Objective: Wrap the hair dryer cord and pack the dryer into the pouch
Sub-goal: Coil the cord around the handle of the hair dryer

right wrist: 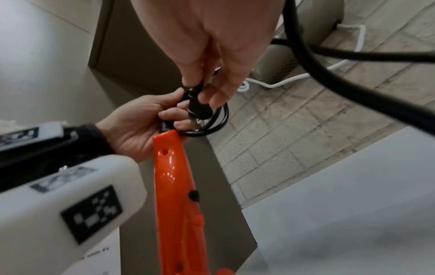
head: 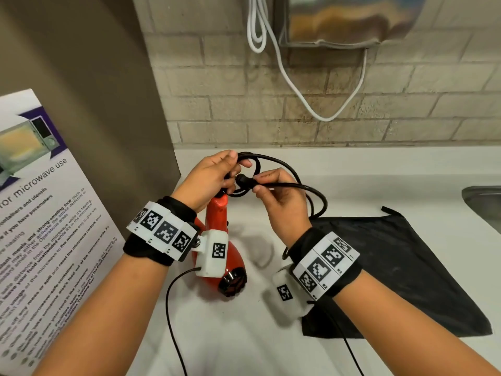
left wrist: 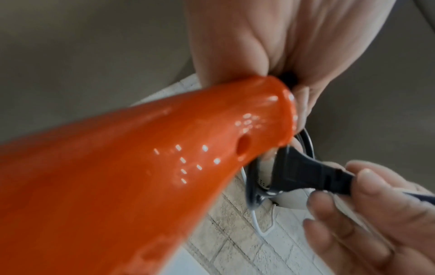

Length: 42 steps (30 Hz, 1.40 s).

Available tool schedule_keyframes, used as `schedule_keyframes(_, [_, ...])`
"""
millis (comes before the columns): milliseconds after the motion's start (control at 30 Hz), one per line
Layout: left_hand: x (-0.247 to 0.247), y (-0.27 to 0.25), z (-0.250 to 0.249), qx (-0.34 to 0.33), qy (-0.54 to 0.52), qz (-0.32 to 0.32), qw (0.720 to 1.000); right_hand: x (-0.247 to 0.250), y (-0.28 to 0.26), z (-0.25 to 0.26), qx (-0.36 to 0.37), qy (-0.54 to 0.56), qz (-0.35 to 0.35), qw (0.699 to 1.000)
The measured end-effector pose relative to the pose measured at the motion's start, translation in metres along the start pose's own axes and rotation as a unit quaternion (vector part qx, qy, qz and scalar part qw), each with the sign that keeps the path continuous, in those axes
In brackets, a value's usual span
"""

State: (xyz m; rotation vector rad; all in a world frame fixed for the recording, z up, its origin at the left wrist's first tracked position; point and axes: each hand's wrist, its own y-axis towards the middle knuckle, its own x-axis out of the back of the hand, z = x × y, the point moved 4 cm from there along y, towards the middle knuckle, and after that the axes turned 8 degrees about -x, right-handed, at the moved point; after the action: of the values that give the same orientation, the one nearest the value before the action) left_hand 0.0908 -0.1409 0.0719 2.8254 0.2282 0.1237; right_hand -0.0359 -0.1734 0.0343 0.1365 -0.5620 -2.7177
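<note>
An orange hair dryer hangs nozzle-down over the white counter, its handle pointing up. My left hand grips coiled loops of the black cord at the handle's end. My right hand pinches the cord just behind its black plug, with the plug poking into the coil. The rest of the cord loops out to the right. A flat black pouch lies on the counter at the right, beneath my right wrist.
A microwave-use poster leans at the left against a brown panel. A brick wall runs behind, with a wall-mounted unit and hanging white cable. A metal sink edge shows at far right.
</note>
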Motion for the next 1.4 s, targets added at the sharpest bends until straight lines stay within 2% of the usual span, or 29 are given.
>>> schedule_keyframes(167, [-0.001,0.001,0.0,-0.002,0.011,0.006,1.0,-0.003,-0.001,0.007,0.081,-0.108,-0.03,0.99])
schedule_keyframes(300, [0.0,-0.001,-0.002,0.007,0.001,-0.003,1.0,-0.002,0.005,0.008,0.077,-0.142,-0.039,0.986])
schedule_keyframes(467, [-0.012,-0.003,-0.003,-0.001,0.027,0.026,0.999,-0.007,0.009,0.008,0.064,-0.163,-0.05,0.983])
schedule_keyframes(667, [-0.007,-0.002,-0.002,-0.011,0.005,-0.001,1.0,-0.007,0.007,0.008,0.086,-0.139,-0.068,0.984])
schedule_keyframes(833, [-0.013,-0.004,-0.002,0.001,-0.015,0.019,1.0,-0.007,0.007,0.003,0.098,-0.198,-0.125,0.967])
schedule_keyframes(933, [-0.015,-0.007,-0.003,0.001,-0.025,0.029,0.999,-0.003,0.01,0.003,0.071,-0.168,-0.162,0.97])
schedule_keyframes(1033, [-0.017,-0.008,-0.003,-0.004,-0.018,0.027,0.999,-0.007,0.016,0.0,0.03,-0.125,-0.098,0.987])
schedule_keyframes(1133, [-0.013,-0.006,0.0,-0.021,0.013,-0.004,1.0,-0.012,0.016,-0.002,0.018,-0.147,-0.002,0.989])
schedule_keyframes(1300, [-0.003,-0.003,0.003,-0.027,-0.002,-0.062,0.998,-0.011,-0.001,-0.009,0.019,-0.232,0.079,0.969])
schedule_keyframes(1400, [0.004,-0.003,0.002,-0.028,-0.027,-0.112,0.993,-0.009,-0.017,-0.034,-0.011,-0.33,0.141,0.933])
